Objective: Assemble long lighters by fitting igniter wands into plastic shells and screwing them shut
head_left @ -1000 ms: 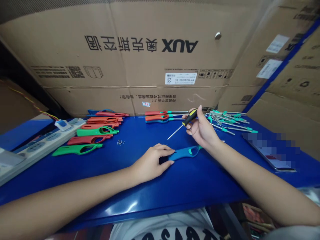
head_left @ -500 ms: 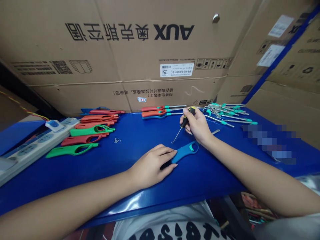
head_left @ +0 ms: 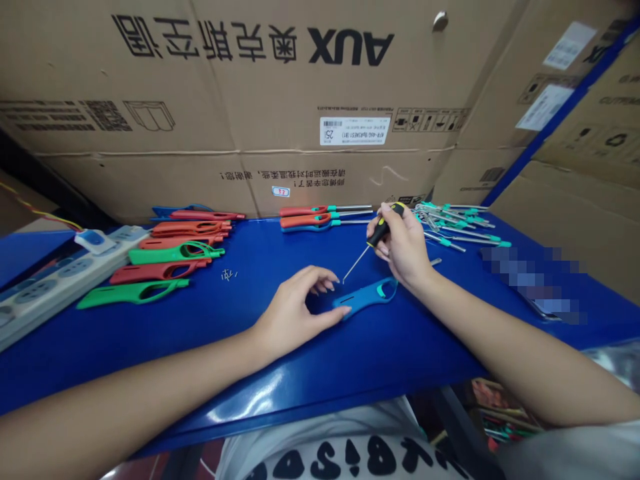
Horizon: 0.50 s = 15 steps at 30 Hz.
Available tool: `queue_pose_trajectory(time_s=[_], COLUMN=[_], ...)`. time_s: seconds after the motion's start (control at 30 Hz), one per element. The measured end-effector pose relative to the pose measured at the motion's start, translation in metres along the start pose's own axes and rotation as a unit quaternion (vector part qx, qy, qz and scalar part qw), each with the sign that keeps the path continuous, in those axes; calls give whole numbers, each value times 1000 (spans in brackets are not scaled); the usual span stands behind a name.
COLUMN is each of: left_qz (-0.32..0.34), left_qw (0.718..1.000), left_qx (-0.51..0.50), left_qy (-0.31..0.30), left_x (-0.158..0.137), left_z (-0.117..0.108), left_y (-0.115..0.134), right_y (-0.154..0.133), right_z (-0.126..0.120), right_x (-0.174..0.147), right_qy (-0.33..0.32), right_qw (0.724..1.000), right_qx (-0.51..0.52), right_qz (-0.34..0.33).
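In the head view, my right hand (head_left: pixel 409 252) grips a screwdriver (head_left: pixel 380 232) with a black and yellow handle. Its thin shaft slants down to the left, and the tip is close to the fingertips of my left hand (head_left: pixel 295 303). A blue lighter handle (head_left: pixel 367 297) with a turquoise trigger lies on the table between my hands. My left thumb rests at its left end, while the other fingers are raised and curved apart from the thumb. I cannot make out a screw on the screwdriver tip.
Several red, green and blue lighter casings (head_left: pixel 167 252) lie at left beside a white power strip (head_left: pixel 75 270). Tiny screws (head_left: pixel 229 274) lie near them. Lighters with metal tubes (head_left: pixel 310 221) and loose tubes (head_left: pixel 457 223) are at the back, before a cardboard wall (head_left: pixel 270 87).
My left hand has lifted its fingers off the blue lighter handle and opened, uncovering its left end. My right hand has shifted slightly right with the screwdriver, whose shaft is more tilted.
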<state>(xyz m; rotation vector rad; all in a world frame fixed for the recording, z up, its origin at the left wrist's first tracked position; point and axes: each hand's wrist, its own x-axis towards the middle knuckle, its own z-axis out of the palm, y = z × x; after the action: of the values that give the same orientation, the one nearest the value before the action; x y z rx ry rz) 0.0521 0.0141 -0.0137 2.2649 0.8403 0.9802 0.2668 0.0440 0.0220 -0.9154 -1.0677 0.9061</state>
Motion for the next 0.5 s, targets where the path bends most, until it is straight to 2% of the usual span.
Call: queue_pose_trajectory(time_s=[0.1,0.27,0.5], left_qz=[-35,-44,-56], left_qw=[998,998,996], left_qx=[-21,-45,-61], left_qy=[42,-5,7], left_x=[4,6,7], left_z=[0,-2,-3], left_y=[-1,-2,-4], right_y=[-3,-3,-2], right_z=[3,10,10], right_x=[-3,-9,-10], right_qy=[-5,-15,-28], right_qw=[999,998,997], right_qx=[19,36,48], right_qz=[27,53,48])
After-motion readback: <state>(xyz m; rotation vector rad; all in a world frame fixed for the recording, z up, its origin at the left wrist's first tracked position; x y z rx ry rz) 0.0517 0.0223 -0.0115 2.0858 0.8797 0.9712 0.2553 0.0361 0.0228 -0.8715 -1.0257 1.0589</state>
